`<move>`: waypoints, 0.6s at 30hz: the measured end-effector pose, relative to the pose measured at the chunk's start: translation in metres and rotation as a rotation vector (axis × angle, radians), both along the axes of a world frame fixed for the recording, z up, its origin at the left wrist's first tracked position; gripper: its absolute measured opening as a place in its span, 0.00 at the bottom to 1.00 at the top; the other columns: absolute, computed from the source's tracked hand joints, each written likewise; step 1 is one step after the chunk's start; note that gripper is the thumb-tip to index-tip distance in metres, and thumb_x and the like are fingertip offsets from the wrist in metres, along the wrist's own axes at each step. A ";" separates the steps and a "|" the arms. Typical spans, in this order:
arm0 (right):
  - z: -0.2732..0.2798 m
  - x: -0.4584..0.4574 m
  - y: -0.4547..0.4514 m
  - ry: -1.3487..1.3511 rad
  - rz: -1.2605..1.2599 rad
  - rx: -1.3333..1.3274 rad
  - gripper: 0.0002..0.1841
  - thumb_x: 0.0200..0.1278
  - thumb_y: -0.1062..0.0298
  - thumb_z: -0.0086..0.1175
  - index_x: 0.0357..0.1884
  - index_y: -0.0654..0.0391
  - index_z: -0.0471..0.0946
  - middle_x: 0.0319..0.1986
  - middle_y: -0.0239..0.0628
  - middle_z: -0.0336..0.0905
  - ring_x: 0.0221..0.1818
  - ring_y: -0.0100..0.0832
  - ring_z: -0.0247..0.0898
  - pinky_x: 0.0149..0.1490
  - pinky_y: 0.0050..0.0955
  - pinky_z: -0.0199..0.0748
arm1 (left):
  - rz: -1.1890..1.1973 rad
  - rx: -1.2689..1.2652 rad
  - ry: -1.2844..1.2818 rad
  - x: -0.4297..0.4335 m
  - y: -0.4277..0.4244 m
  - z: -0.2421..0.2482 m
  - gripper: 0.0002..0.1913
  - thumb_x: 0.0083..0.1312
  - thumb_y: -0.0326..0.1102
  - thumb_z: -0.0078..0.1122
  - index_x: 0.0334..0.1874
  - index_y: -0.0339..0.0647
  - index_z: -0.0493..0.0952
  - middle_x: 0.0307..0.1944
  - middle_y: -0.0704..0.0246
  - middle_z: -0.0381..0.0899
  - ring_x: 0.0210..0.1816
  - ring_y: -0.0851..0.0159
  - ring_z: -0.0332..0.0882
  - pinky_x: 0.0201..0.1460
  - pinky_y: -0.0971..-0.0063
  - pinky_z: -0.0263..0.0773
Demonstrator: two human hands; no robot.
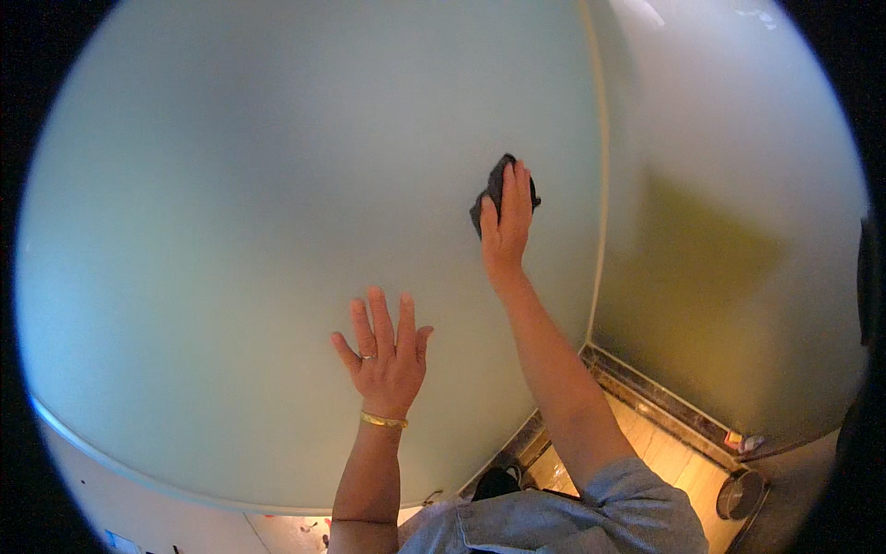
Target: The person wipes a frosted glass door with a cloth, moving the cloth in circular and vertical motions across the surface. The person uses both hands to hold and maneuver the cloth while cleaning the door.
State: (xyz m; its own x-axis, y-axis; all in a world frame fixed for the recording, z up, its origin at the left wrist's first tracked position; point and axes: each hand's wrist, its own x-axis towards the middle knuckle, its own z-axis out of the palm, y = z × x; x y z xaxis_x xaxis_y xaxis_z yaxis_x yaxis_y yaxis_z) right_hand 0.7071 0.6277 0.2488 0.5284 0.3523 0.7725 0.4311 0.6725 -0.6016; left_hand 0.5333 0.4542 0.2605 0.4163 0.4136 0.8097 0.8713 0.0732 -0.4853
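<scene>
A large frosted glass panel [277, 208] fills most of the view before me. Against it, my right hand [509, 208] presses a dark cloth [493, 187] flat under its fingers, fairly near the panel's right edge. Lower and to the left, my left hand [387, 353] is spread at the glass with its fingers apart and nothing in it. A ring is on one of its fingers, and a gold-coloured bracelet [384, 420] circles the wrist.
A pale vertical seam [603, 159] joins a second frosted panel [692, 138], behind which a blurred yellow-green shape shows. Dark edging [664, 388] runs along its foot, above a light floor [644, 429]. A round dark object [739, 495] stands at lower right.
</scene>
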 end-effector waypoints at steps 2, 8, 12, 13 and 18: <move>-0.003 -0.014 -0.017 -0.113 -0.014 0.045 0.32 0.66 0.58 0.54 0.70 0.61 0.66 0.73 0.54 0.55 0.75 0.59 0.49 0.74 0.57 0.45 | -0.017 -0.009 -0.014 -0.001 -0.001 -0.001 0.25 0.77 0.57 0.40 0.67 0.54 0.72 0.73 0.60 0.64 0.77 0.52 0.55 0.79 0.43 0.34; -0.009 -0.069 -0.093 -0.417 0.061 0.274 0.26 0.62 0.54 0.56 0.62 0.49 0.77 0.71 0.48 0.61 0.74 0.54 0.54 0.72 0.59 0.49 | -0.127 -0.007 -0.094 -0.011 -0.016 -0.010 0.26 0.76 0.55 0.43 0.69 0.50 0.69 0.74 0.58 0.63 0.76 0.50 0.55 0.79 0.44 0.35; 0.033 -0.063 -0.087 -0.512 0.106 0.436 0.24 0.58 0.52 0.59 0.58 0.44 0.80 0.68 0.41 0.67 0.71 0.51 0.60 0.72 0.57 0.51 | -0.251 -0.014 -0.161 -0.010 -0.013 -0.009 0.25 0.75 0.54 0.47 0.68 0.49 0.70 0.73 0.56 0.64 0.77 0.47 0.54 0.79 0.45 0.35; 0.047 -0.056 -0.079 -0.546 0.105 0.453 0.24 0.57 0.52 0.60 0.57 0.43 0.80 0.68 0.40 0.68 0.70 0.50 0.61 0.71 0.57 0.52 | -0.273 -0.018 -0.174 -0.009 -0.011 -0.008 0.24 0.75 0.53 0.48 0.67 0.49 0.71 0.73 0.55 0.64 0.76 0.46 0.54 0.79 0.45 0.35; 0.091 -0.013 -0.046 -0.469 0.004 0.404 0.27 0.54 0.60 0.60 0.59 0.50 0.78 0.67 0.47 0.67 0.71 0.52 0.58 0.71 0.55 0.53 | -0.148 -0.023 -0.058 -0.008 -0.024 -0.004 0.27 0.74 0.56 0.48 0.68 0.47 0.69 0.74 0.53 0.61 0.78 0.45 0.51 0.79 0.45 0.33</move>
State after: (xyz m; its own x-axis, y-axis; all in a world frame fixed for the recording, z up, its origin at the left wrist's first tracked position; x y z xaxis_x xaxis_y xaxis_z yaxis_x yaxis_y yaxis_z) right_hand 0.6941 0.5813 0.3398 0.0998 -0.0151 0.9949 0.5850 0.8097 -0.0464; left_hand 0.5251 0.4303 0.2560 0.4270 0.3694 0.8254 0.8983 -0.0689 -0.4338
